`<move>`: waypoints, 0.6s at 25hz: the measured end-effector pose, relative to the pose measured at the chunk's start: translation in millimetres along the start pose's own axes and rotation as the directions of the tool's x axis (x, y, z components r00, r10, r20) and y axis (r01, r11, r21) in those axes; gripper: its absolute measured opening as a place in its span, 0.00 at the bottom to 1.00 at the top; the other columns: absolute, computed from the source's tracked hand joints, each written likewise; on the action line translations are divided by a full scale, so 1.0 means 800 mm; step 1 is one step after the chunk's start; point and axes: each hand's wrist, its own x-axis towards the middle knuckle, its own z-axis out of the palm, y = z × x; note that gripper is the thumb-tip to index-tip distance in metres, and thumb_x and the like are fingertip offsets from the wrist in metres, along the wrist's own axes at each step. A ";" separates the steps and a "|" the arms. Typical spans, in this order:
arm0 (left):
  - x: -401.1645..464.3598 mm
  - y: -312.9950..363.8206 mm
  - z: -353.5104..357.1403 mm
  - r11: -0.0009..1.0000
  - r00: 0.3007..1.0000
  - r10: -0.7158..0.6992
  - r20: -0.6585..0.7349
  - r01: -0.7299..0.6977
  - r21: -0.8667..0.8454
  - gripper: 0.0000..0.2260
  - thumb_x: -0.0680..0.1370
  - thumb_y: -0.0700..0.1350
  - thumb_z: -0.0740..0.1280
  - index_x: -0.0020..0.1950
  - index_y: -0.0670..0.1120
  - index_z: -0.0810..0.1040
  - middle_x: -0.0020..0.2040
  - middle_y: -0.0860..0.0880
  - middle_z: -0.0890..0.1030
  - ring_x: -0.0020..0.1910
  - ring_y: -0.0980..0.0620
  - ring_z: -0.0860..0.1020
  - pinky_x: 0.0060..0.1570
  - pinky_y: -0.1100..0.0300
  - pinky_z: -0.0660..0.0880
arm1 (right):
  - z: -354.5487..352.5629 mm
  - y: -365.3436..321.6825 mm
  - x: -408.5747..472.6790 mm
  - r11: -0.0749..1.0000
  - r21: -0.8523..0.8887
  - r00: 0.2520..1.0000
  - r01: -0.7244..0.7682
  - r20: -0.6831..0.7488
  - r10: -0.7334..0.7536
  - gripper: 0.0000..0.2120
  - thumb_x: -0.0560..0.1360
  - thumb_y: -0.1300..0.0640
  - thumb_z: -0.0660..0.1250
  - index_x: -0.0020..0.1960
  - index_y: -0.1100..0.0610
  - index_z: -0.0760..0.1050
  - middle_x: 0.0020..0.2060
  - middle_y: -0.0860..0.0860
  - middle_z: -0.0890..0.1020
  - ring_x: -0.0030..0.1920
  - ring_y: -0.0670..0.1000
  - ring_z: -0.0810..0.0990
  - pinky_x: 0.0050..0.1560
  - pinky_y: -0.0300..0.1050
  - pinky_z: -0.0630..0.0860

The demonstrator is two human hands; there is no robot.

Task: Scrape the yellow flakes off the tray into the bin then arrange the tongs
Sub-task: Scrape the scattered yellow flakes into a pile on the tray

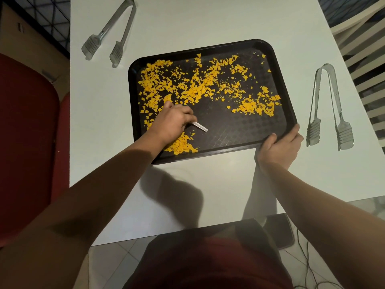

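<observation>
On the white table (208, 21) before us lies a black tray (245, 130), set slightly askew, its floor strewn with yellow flakes (187, 84). We see the flakes thickest across the far left half, a looser band running toward the far right corner, a smaller cluster by the right rim, and a little heap at the near left edge just beside our left wrist.

Our left hand (173, 124) reaches over the tray's left part with its fingers curled round a small pale scraper (200, 127); the flat end sticks out to the right and lies low over the bare middle of the tray, though we cannot tell whether it touches the surface. Our right hand (279, 147) clasps the tray's near right corner, the fingers curled over the rim and the thumb along the right edge.

Two pairs of clear plastic tongs lie on the table, well apart from each other. We find the left tongs (112, 30) beyond the tray's far left corner, their ridged ends pointing toward us. The right tongs (329, 107) rest just beside the tray's right side, ridged ends likewise toward us and close to our right hand, not touching it.

A dark red chair (27, 142) stands at the table's left side.
</observation>
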 end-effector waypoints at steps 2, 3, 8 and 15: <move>0.005 0.010 0.003 0.994 0.992 0.083 0.095 -0.089 0.061 0.14 0.78 0.41 0.62 0.63 0.51 0.76 0.62 0.51 0.77 0.60 0.50 0.72 0.55 0.56 0.57 | -0.001 0.000 0.000 1.000 0.001 1.000 0.005 -0.002 -0.005 0.30 0.75 0.55 0.55 0.73 0.64 0.53 0.63 0.63 0.67 0.59 0.63 0.68 0.59 0.52 0.65; 0.000 0.011 0.001 0.983 0.975 0.156 0.159 -0.169 0.077 0.14 0.78 0.41 0.62 0.63 0.51 0.76 0.62 0.51 0.77 0.60 0.50 0.72 0.55 0.57 0.57 | -0.001 0.000 0.000 1.000 0.003 1.000 0.005 -0.004 -0.005 0.30 0.75 0.55 0.55 0.73 0.64 0.53 0.63 0.63 0.67 0.59 0.63 0.68 0.59 0.51 0.64; -0.029 -0.025 -0.013 0.995 0.981 -0.059 -0.186 0.043 -0.091 0.11 0.75 0.40 0.67 0.57 0.45 0.80 0.53 0.44 0.81 0.55 0.44 0.75 0.56 0.51 0.65 | 0.001 0.000 0.000 1.000 0.010 1.000 0.008 -0.003 -0.008 0.30 0.75 0.56 0.56 0.73 0.64 0.53 0.62 0.63 0.67 0.59 0.63 0.68 0.58 0.52 0.65; 0.011 -0.044 -0.005 0.965 0.963 -0.256 -0.087 0.259 0.027 0.14 0.79 0.39 0.61 0.63 0.45 0.76 0.58 0.43 0.77 0.59 0.43 0.72 0.59 0.51 0.64 | 0.000 0.000 0.001 1.000 0.016 1.000 0.001 -0.005 -0.001 0.29 0.75 0.57 0.57 0.73 0.64 0.53 0.62 0.63 0.67 0.59 0.63 0.68 0.59 0.53 0.65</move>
